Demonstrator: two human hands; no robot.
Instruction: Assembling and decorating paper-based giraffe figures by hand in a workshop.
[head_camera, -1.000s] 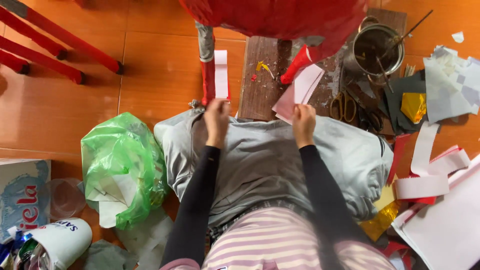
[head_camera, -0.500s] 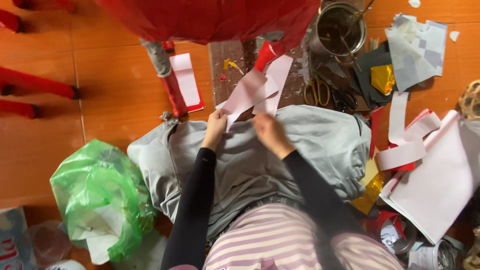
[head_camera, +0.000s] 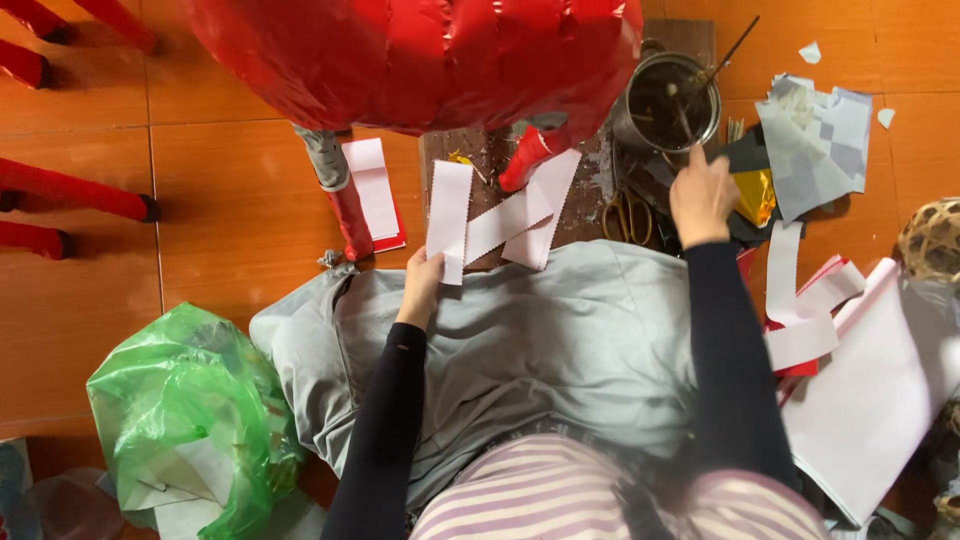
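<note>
Orange floor tiles (head_camera: 230, 200) lie under the work. White paper strips (head_camera: 500, 215) fan across a wooden board (head_camera: 590, 190) at the edge of a grey cloth (head_camera: 560, 340). The left hand (head_camera: 420, 285) has its fingers (head_camera: 432, 262) clamped on the strips' lower end. The right hand (head_camera: 703, 198) reaches, fingers loosely curled and empty, just beside a metal pot (head_camera: 668, 103). Scissors (head_camera: 628, 215) lie between the hands; a red lantern (head_camera: 420, 60) hangs above.

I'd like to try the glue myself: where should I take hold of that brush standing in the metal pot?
Judging by its pose, grip the bare upper handle of the brush, which leans out past the rim of the metal pot toward the upper right. Come from the right, as the right hand does; the bristle end is hidden inside.
</note>
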